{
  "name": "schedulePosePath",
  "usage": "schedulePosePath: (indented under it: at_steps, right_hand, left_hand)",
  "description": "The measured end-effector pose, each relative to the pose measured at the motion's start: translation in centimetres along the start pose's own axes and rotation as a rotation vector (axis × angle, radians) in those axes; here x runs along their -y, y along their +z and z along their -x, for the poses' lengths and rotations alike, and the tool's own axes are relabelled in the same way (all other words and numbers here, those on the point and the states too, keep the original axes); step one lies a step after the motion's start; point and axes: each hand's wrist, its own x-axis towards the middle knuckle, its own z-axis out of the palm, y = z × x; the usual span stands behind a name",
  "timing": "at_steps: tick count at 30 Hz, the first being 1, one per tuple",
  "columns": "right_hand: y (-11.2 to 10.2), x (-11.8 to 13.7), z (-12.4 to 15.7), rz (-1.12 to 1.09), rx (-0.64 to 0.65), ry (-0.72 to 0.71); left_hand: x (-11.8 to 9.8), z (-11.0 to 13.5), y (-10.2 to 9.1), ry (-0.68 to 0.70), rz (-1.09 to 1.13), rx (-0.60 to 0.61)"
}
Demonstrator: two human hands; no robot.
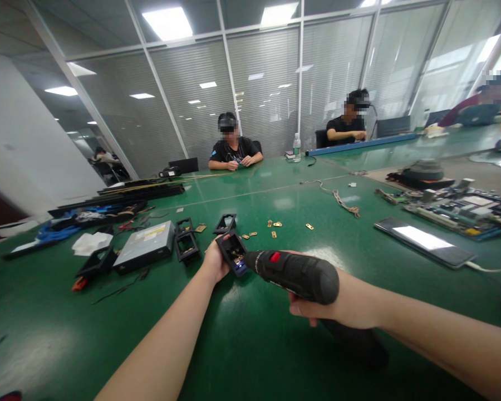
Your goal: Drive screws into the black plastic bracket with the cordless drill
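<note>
My left hand (215, 260) grips a small black plastic housing (226, 243) by its left side, tilted with its open face toward me. Gold-coloured metal bits show inside it. Around the handle of a black cordless drill (296, 274) with a red switch, my right hand (317, 309) is closed. The drill's nose reaches the housing's right side; its tip is hidden from me. Just beyond lie several small brass plates (274, 234). Similar black housings (187, 246) stand left of my left hand, and another black housing (225, 223) sits right behind the held one.
A silver disc drive (146, 247) lies at left, near a white tissue (92, 243) and cables. At right are a phone (423, 240) on a charging cable and a circuit board (463, 209). A bottle (296, 147) stands farther back. Other people sit across the green table (250, 345).
</note>
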Motion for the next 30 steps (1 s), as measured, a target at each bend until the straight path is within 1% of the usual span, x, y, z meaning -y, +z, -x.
schedulePosePath:
  at_steps: [5,8,12,21,25,30]
  right_hand:
    - [-0.06,0.19,0.18,0.054,0.013,-0.008]
    - [-0.08,0.15,0.24,0.034,0.021,-0.025]
    - [-0.05,0.17,0.34,-0.008,-0.012,0.009]
    - [0.4,0.43,0.49,0.041,-0.077,0.04]
    - [0.31,0.41,0.38,0.022,-0.047,-0.003]
    - [-0.24,0.11,0.31,0.006,-0.016,-0.008]
  left_hand:
    - [0.05,-0.09,0.03,0.012,0.017,-0.007]
    - [0.03,-0.08,0.04,0.015,0.007,0.0]
    - [-0.03,0.0,0.04,0.007,-0.006,0.008]
    - [-0.04,0.0,0.19,0.009,-0.012,0.0]
    - [-0.01,-0.12,0.17,0.008,-0.007,-0.011]
    - [-0.01,-0.11,0.22,0.013,0.0,-0.016]
